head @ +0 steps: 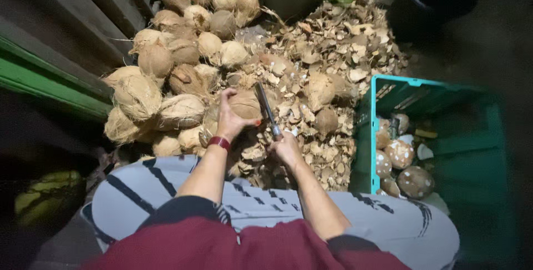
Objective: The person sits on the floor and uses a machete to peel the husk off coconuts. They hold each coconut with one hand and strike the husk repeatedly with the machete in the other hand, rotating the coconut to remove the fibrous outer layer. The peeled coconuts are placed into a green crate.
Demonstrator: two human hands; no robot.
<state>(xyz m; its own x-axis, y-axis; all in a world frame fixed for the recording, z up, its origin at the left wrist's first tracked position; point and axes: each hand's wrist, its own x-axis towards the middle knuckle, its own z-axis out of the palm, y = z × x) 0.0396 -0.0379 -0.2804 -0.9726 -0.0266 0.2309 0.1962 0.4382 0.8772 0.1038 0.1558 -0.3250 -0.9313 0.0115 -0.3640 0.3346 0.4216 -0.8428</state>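
Gripping the coconut from above, my left hand steadies it over the shell scraps; my right hand clasps the knife. Risk: blade lies beside those fingers, so I judge a glancing stroke could cut them.

packages: none | labels: none | signs: none | screens: none in view

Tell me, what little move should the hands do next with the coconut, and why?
Probably bring the knife down onto the coconut. The left hand grips that coconut, and the right hand holds the blade raised right beside it, over shell chips.
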